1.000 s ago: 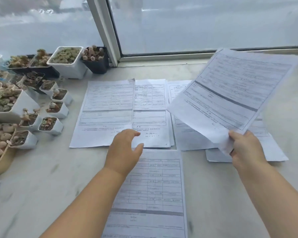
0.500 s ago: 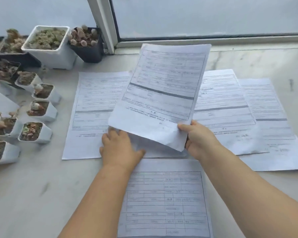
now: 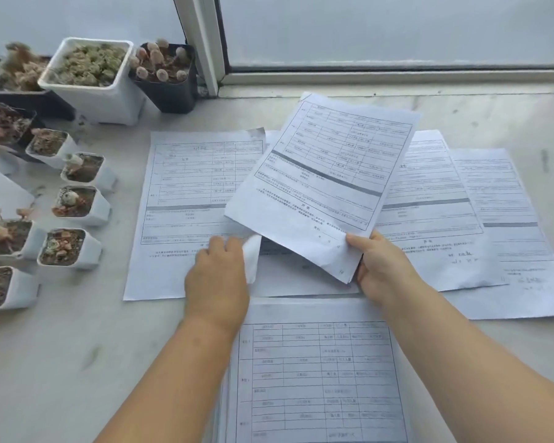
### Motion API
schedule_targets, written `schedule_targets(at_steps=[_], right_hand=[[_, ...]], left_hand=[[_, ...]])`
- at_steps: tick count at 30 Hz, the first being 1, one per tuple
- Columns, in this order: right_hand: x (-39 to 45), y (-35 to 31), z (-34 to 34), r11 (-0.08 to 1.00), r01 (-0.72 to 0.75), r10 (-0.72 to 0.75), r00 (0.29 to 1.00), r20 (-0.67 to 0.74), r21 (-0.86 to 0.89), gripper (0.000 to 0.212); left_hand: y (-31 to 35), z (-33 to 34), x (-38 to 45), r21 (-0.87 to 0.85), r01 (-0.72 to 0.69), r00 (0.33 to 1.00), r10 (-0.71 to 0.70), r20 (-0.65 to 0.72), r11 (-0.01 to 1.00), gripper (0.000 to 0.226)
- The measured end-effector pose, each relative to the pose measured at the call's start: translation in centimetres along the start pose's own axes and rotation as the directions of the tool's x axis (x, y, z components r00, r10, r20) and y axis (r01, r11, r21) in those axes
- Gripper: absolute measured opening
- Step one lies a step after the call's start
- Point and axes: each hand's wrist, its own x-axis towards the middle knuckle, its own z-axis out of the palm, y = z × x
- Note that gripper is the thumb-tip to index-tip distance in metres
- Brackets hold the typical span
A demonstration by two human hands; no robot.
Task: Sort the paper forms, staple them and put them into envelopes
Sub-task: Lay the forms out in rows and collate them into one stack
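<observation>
Several printed paper forms lie spread on a pale marble sill. My right hand (image 3: 383, 266) pinches the lower corner of one form (image 3: 327, 183), which it holds tilted above the middle sheets. My left hand (image 3: 216, 276) grips the curled bottom right corner of the leftmost form (image 3: 189, 193) and lifts it slightly. Two more forms (image 3: 435, 225) lie overlapped to the right. A stack of forms (image 3: 317, 378) lies near me between my forearms. The middle sheet is mostly hidden under the held form.
Small white pots with succulents (image 3: 72, 206) crowd the left side, with a larger white pot (image 3: 93, 78) and a black pot (image 3: 167, 75) at the back. A window frame (image 3: 202, 43) runs along the far edge.
My right hand has brought the held form from the right to over the middle sheets. My left hand has moved onto the left form and taken hold of its lower corner.
</observation>
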Motion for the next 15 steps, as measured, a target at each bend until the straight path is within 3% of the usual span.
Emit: schedule_targets(at_steps=[2, 4, 5, 7, 8, 9, 11, 13, 15], right_hand=[[0.2, 0.2, -0.1, 0.999, -0.001, 0.002, 1.000, -0.013, 0.038, 0.025], [-0.1, 0.2, -0.1, 0.998, -0.001, 0.001, 1.000, -0.007, 0.065, 0.024], [-0.2, 0.1, -0.1, 0.998, 0.005, -0.005, 1.000, 0.002, 0.063, 0.024], [-0.8, -0.1, 0.1, 0.999, 0.038, -0.038, 0.999, 0.031, -0.006, 0.025], [-1.1, 0.0, 0.3, 0.994, 0.066, -0.063, 0.997, 0.033, -0.084, 0.024], [-1.4, 0.1, 0.5, 0.975, 0.108, -0.104, 0.994, 0.029, -0.197, 0.022], [-1.6, 0.2, 0.9, 0.871, 0.196, -0.201, 0.979, 0.038, -0.450, 0.016], [-1.8, 0.2, 1.3, 0.781, 0.226, -0.250, 0.967, 0.042, -0.582, 0.017], [-1.8, 0.2, 1.9, 0.736, 0.235, -0.251, 0.966, 0.066, -0.635, 0.019]], left_hand=[[-2.0, 0.3, 0.1, -0.213, -0.001, 0.994, -0.022, -0.106, 0.977, 0.031], [-3.3, 0.4, -0.4, -0.512, 0.045, 0.961, -0.177, -0.211, 0.858, 0.007], [-3.6, 0.2, -0.7, -0.687, 0.111, 0.922, -0.333, -0.200, 0.718, 0.011], [-4.2, 0.6, -1.3, -0.917, 0.273, 0.797, -0.602, 0.046, 0.291, 0.020], [-4.6, 1.0, -1.4, -0.949, 0.298, 0.747, -0.644, 0.167, 0.100, 0.017], [-5.1, 1.3, -1.5, -0.957, 0.286, 0.732, -0.636, 0.245, -0.040, 0.013], [-5.8, 1.4, -1.6, -0.952, 0.232, 0.757, -0.578, 0.305, -0.198, 0.015], [-6.3, 1.5, -1.4, -0.948, 0.170, 0.803, -0.520, 0.290, -0.268, 0.021], [-6.5, 1.2, -1.2, -0.948, 0.175, 0.855, -0.437, 0.280, -0.264, 0.012]])
